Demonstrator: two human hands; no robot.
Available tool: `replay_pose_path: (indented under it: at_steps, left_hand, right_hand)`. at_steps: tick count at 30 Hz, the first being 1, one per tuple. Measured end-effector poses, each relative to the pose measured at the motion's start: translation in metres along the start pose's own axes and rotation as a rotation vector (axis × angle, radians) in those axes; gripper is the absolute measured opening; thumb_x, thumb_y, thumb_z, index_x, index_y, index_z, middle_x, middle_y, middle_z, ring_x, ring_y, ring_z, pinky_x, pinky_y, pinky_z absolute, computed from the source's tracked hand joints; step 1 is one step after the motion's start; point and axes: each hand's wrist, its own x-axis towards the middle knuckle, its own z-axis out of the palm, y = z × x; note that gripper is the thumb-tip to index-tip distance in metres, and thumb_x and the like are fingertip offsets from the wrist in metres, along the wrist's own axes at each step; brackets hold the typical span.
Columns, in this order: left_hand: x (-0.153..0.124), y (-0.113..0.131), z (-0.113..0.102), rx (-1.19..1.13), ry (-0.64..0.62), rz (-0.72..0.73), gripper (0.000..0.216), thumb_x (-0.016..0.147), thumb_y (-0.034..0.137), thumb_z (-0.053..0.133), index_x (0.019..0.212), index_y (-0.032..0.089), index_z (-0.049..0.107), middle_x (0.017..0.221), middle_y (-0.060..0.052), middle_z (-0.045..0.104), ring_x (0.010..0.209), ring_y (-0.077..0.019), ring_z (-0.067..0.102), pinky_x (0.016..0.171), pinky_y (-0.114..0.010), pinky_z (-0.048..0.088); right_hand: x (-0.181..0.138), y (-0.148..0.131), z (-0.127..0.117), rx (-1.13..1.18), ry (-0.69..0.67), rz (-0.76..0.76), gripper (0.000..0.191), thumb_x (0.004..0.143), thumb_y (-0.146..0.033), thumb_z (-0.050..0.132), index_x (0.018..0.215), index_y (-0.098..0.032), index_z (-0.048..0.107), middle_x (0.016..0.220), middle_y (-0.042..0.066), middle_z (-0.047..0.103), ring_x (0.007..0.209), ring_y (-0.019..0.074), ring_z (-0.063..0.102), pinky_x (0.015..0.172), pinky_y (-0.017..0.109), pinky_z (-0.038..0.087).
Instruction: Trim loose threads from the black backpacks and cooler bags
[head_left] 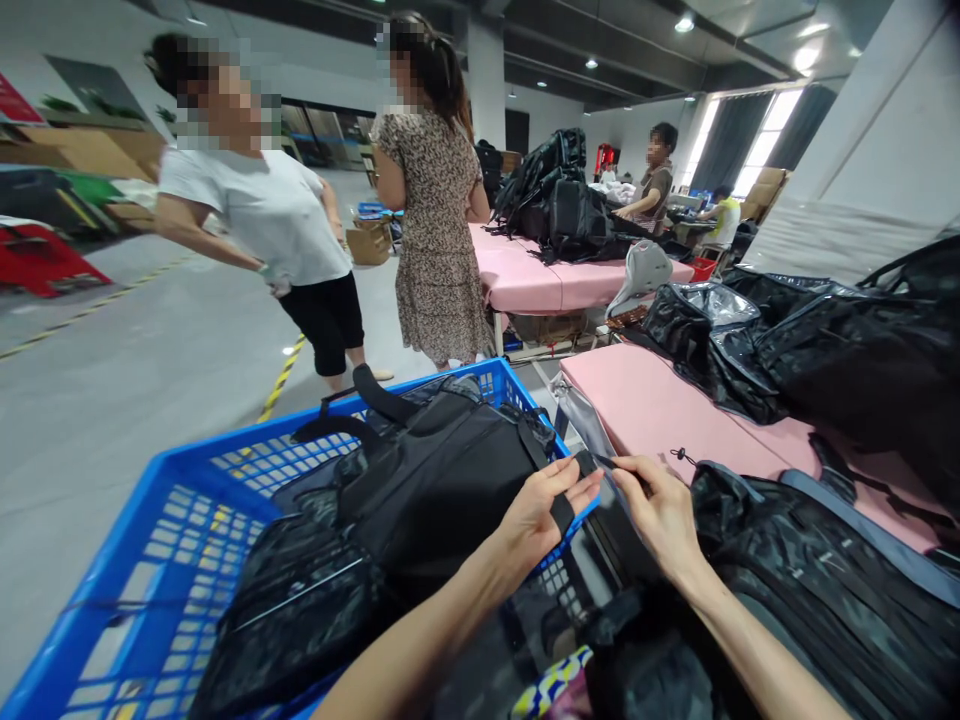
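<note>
Beside the gridded blue plastic crate's (109, 545) right edge, near a smooth black bag (457, 465), the left hand (551, 500), fingers half curled, holds a strap (586, 463); the right hand's (664, 508) thumb and forefinger pinch a thin dark end. The strap is flat, narrow and black, showing above and below the left fingers.

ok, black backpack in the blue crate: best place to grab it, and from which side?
Likely the wide black strap at the far end of the black backpack, from above: it sticks up over the far rim of the blue crate in this view. Its attachment isn't fully visible.
</note>
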Motion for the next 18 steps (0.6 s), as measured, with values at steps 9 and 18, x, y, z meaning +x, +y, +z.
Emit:
replay_pose_path:
  at_steps: [9,18]
  left_hand:
    - [0.001,-0.018,-0.014,0.404,-0.085,0.318,0.027,0.062,0.032,0.073,0.072,0.008,0.066,0.071,-0.007,0.063,0.052,-0.0119,0.058,0.045,-0.020,0.046]
    - [0.012,0.063,-0.130,0.738,0.645,0.406,0.027,0.079,0.039,0.051,0.078,0.014,0.062,0.094,-0.010,0.064,0.090,-0.0233,0.062,0.068,-0.028,0.049]
  right_hand:
    - [-0.003,-0.005,0.010,0.241,-0.282,0.260,0.029,0.074,-0.043,0.058,0.065,-0.015,0.058,0.061,0.000,0.059,0.061,0.0146,0.053,0.057,0.024,0.040]
    - [0.008,-0.001,0.005,0.369,-0.178,0.375,0.037,0.064,-0.052,0.065,0.074,-0.016,0.064,0.067,0.003,0.062,0.064,0.0183,0.057,0.059,0.028,0.046]
